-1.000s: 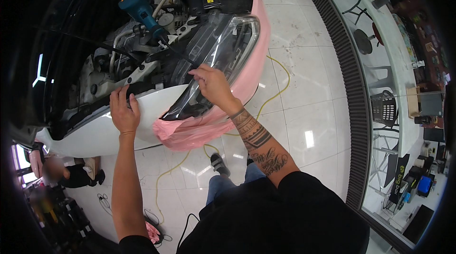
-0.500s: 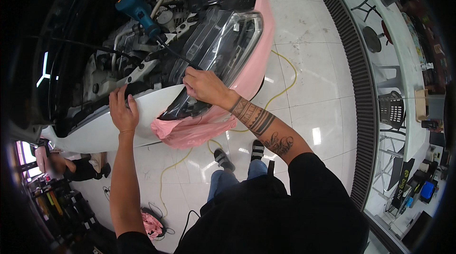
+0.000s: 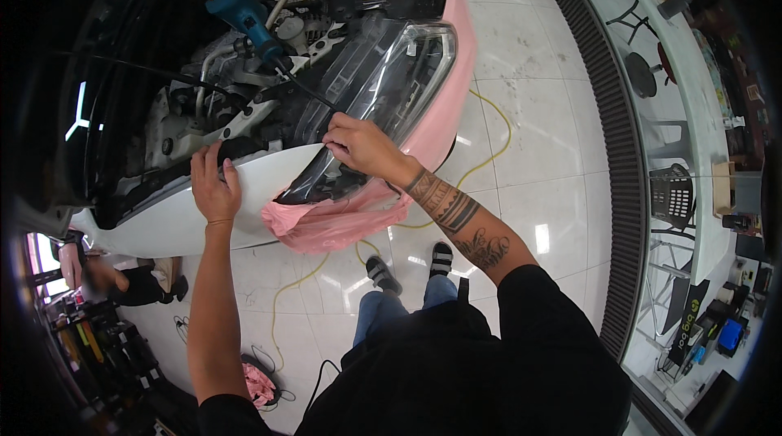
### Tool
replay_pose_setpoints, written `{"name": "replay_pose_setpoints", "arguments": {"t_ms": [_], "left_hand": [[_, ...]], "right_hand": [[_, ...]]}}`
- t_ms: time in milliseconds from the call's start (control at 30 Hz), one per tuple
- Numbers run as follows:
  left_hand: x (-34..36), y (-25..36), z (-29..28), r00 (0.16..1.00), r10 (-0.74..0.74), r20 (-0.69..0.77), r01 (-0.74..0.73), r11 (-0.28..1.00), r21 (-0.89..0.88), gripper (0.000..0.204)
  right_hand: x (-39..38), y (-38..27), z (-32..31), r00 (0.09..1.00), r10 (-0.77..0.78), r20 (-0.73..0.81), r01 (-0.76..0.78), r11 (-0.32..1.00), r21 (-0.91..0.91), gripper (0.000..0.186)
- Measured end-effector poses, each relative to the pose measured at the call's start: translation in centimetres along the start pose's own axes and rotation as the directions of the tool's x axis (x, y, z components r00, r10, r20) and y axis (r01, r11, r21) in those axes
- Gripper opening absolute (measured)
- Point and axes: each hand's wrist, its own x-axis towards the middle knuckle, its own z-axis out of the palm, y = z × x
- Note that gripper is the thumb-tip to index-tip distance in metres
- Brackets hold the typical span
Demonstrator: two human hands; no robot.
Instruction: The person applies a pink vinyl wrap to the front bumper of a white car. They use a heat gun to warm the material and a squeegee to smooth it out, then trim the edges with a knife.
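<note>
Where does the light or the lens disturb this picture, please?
Head view: glare spots on the floor and a pale streak on the headlight; head view: light streaks on the black bodywork, with corners going dark; head view: the dark ridged strip bows from fisheye distortion; head view: the left hand and right hand look fairly sharp.

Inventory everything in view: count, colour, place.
headlight: 1, clear, upper centre
engine bay: 1, dark, upper left
power tool: 1, teal, over engine bay
tool cord: 1, black, near headlight
body panel: 1, white, left of headlight
wrapping: 1, pink, bunched below headlight
floor cord: 1+, yellow, centre
counter: 1, white, right
other person: 1, dark clothes, lower left
small items: uncountable, mixed, right edge
shoes: 2, grey, below wrapping
left hand: 1, bare, on body panel
right hand: 1, bare, at headlight
</note>
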Motion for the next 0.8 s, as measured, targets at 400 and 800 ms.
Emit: {"name": "replay_pose_setpoints", "arguments": {"t_ms": [400, 800], "left_hand": [[0.0, 0.1, -0.1, 1.000, -0.004, 0.012, 0.004, 1.000, -0.017, 0.034], [0.0, 0.2, -0.3, 0.997, -0.066, 0.049, 0.068, 0.997, -0.044, 0.033]], "right_hand": [[1.4, -1.2, -0.7, 0.980, -0.139, 0.142, 0.177, 0.934, -0.309, 0.016], [1.6, -0.1, -0.8, 0.988, -0.020, 0.153, 0.023, 1.000, -0.015, 0.007]]}}
